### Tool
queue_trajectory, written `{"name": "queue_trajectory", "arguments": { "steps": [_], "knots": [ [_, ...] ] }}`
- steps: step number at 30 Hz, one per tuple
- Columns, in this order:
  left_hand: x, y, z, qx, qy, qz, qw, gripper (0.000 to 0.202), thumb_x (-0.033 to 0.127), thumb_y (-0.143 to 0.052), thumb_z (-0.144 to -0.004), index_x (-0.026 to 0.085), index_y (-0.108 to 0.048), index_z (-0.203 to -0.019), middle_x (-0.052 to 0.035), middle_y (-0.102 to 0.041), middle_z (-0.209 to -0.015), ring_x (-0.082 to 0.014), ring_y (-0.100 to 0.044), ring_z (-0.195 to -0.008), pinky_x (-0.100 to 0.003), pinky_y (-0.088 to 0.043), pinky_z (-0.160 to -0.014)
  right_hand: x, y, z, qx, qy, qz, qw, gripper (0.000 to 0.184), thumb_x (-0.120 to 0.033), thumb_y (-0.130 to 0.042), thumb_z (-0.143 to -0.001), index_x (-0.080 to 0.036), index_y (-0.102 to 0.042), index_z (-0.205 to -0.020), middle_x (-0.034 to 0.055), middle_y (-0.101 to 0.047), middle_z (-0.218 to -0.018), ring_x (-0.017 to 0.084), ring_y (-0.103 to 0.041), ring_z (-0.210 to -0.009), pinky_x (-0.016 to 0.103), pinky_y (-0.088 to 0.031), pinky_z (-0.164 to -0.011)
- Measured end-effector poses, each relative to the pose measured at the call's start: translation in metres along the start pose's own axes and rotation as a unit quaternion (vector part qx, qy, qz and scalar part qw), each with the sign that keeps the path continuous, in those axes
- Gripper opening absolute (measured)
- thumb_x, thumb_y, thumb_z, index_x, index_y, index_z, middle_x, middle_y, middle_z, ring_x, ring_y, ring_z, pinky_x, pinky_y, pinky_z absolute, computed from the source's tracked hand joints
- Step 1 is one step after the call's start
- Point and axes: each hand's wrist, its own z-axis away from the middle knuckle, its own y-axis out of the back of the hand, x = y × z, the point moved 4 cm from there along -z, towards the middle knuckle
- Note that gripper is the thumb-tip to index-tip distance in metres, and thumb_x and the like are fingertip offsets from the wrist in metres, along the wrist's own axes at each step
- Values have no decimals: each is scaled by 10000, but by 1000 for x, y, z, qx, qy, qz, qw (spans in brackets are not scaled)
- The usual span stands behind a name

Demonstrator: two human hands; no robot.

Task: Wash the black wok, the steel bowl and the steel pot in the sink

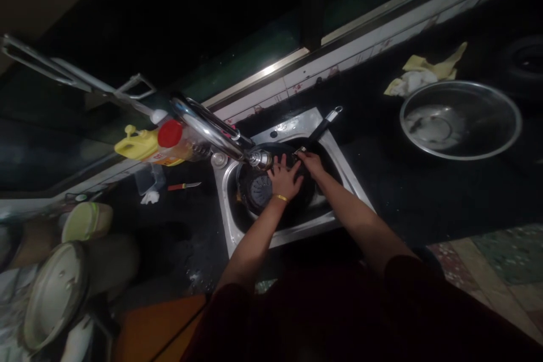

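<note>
In the steel sink (278, 239) lies a dark frying pan (297, 195), its black handle (321, 129) slanting up over the far right rim. My left hand (285, 180), with a yellow band at the wrist, rests on the pan with fingers spread apart. My right hand (311, 164) is closed at the pan's edge where the handle joins, fingertips pinched at the metal joint. Just beyond my left fingertips hangs the faucet head (259, 159). Left of that hand, a round dark slotted piece (261, 189) shows in the sink. The pan's inside is too dark to make out.
On the right counter stands a large steel bowl (460, 147), with yellow cloth (441, 65) behind it. Left of the sink are a small knife (184, 186), a yellow bottle (142, 145) and a red-capped bottle (170, 134). Pots and a lid (55, 294) crowd the left.
</note>
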Motion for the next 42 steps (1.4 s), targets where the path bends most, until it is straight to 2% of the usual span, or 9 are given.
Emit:
{"name": "queue_trajectory", "arguments": {
  "steps": [3,7,14,20,26,30,34,38,42],
  "knots": [
    [-8,8,-6,-14,-45,-4,999,568,542,-522,-834,375,-468,-1374,-80,-308,-1528,-371,-199,-1411,-637,-189,-1079,2,0,0,-10,-17,-28,999,318,-408,-653,-707,-142,-692,-877,49,-721,-821,166,-663,-755,255,-499,-680],
    [-16,15,-13,-23,-79,-4,997,485,525,-543,-829,365,-573,-1286,-59,-361,-1503,-364,-190,-1415,-638,-131,-1104,-9,-4,-5,10,1,23,1000,295,-385,-658,-720,-139,-675,-882,68,-718,-869,173,-659,-772,261,-487,-678],
    [-19,13,-14,-24,-64,10,998,466,501,-570,-817,365,-594,-1262,-47,-327,-1520,-363,-188,-1416,-623,-146,-1113,-7,2,-4,3,-4,79,997,350,-462,-629,-757,-135,-661,-877,75,-710,-860,186,-652,-802,277,-484,-720],
    [-19,8,-18,-18,-60,18,998,574,505,-587,-798,323,-524,-1339,-91,-322,-1516,-366,-192,-1414,-627,-140,-1108,-15,2,-16,19,58,146,987,359,-413,-653,-757,-118,-636,-961,120,-697,-960,214,-648,-877,301,-474,-778],
    [-21,4,-21,-13,-54,24,998,664,525,-581,-786,244,-471,-1378,-112,-319,-1516,-349,-188,-1417,-602,-138,-1124,-4,7,-20,21,8,149,989,356,-441,-627,-774,-128,-621,-943,95,-691,-917,198,-634,-820,295,-469,-746],
    [-24,3,-23,-22,-35,13,999,671,532,-580,-782,236,-469,-1375,-114,-288,-1531,-353,-181,-1417,-609,-137,-1122,-4,10,-18,18,56,188,980,347,-453,-619,-782,-136,-616,-921,90,-670,-899,194,-606,-819,298,-452,-756],
    [-24,3,-24,-36,-32,17,999,674,541,-562,-791,232,-461,-1381,-115,-268,-1539,-355,-173,-1419,-606,-133,-1126,-5,21,-2,72,143,211,964,269,-409,-555,-828,-154,-608,-900,81,-639,-873,195,-570,-794,318,-442,-772],
    [-22,4,-23,-37,-30,23,999,673,529,-572,-786,235,-461,-1381,-113,-266,-1540,-357,-175,-1418,-611,-117,-1125,-31,7,5,65,289,229,927,187,-292,-458,-882,-169,-594,-917,79,-608,-893,195,-545,-815,317,-436,-787],
    [-22,4,-23,-38,-26,28,999,676,539,-569,-786,243,-455,-1384,-103,-273,-1539,-348,-177,-1421,-602,-115,-1129,-57,-11,-4,53,353,330,874,175,-232,-492,-874,-140,-597,-979,131,-554,-1016,228,-524,-911,329,-418,-791]
  ]
}}
